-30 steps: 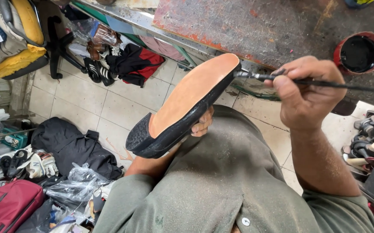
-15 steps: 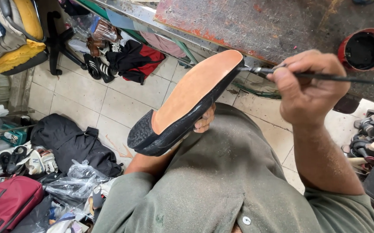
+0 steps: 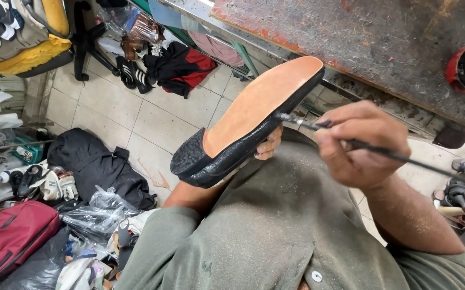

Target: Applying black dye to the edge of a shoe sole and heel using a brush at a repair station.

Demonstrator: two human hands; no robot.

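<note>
Black shoe (image 3: 227, 145) held sole up above the lap, just below the bench (image 3: 372, 37) edge. Left hand (image 3: 267, 146) under the shoe, fingers grasping it. Right hand (image 3: 364, 142) beside the shoe, fingers clenched on thin brush (image 3: 350, 142), tip touching the sole edge.

shoe (image 3: 232, 145): black leather upper with a pebbled grain and slight sheen
sole (image 3: 259, 102): tan, matt, smooth, looks like leather
heel (image 3: 187, 156): black, rough and stippled, looks like rubber
brush (image 3: 350, 140): thin dark handle with a shiny metal ferrule
bench (image 3: 361, 43): worn, rough grey top with rusty red patches along the edge
floor (image 3: 152, 121): pale glazed tiles, smooth, scuffed
trousers (image 3: 264, 225): olive cloth, matt, dusted
bag (image 3: 7, 239): red cloth
wrapping (image 3: 98, 212): clear, crinkled, glossy plastic
</note>
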